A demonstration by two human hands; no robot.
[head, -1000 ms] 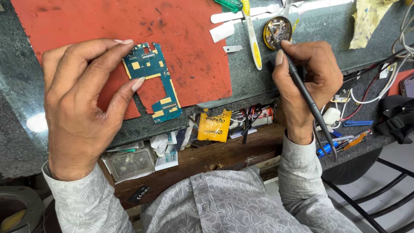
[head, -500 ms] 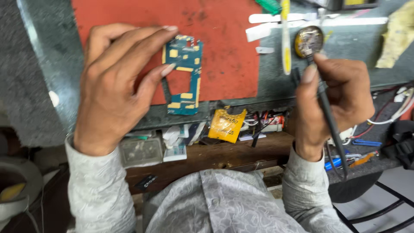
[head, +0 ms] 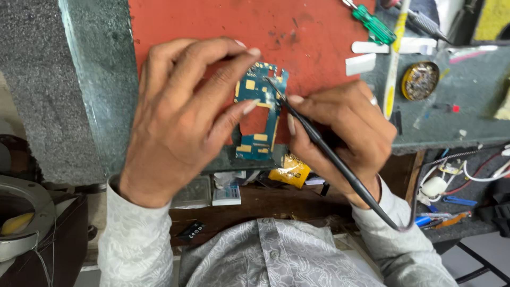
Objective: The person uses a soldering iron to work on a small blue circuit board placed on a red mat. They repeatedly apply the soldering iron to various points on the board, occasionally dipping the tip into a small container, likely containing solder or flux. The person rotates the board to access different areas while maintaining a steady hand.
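Head view, left hand (head: 180, 119) pinning blue circuit board (head: 258, 114), right hand (head: 340, 133) gripping black probe (head: 319, 141)

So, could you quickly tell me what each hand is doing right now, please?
Left hand: fingers steady the blue-green circuit board.
Right hand: closed on a thin black soldering iron.

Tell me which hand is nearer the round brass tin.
Right. The right hand works just left of the round brass tin; the left hand holds the circuit board, farther left.
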